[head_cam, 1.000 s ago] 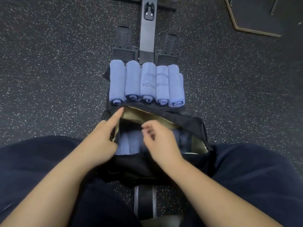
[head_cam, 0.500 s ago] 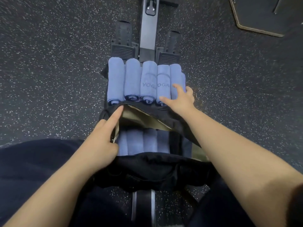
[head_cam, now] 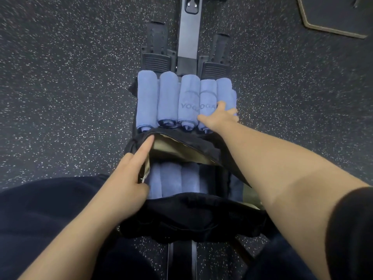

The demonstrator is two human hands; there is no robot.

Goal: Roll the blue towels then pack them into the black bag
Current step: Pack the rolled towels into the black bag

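Several rolled blue towels [head_cam: 167, 98] lie side by side just beyond the black bag [head_cam: 191, 215], two of them printed YOGA. My right hand [head_cam: 220, 118] reaches over the bag and grips the rightmost rolled towel [head_cam: 224, 87], thumb on its left side and fingers curled over its right side. My left hand [head_cam: 129, 174] holds the left edge of the bag's opening, index finger stretched along the rim. The bag gapes open, showing a tan lining. Several more rolled towels [head_cam: 171, 180] lie inside it in a row.
The bag and towels rest on a rowing machine's rail [head_cam: 188, 37], with its black footrests [head_cam: 156, 59] just behind the towels. Dark speckled rubber floor lies all round. A dark mat [head_cam: 339, 17] sits at the far right. My dark-trousered legs flank the bag.
My right hand left the bag's opening and moved forward to the rightmost rolled towel, then closed round it. My left hand stayed on the bag's edge.
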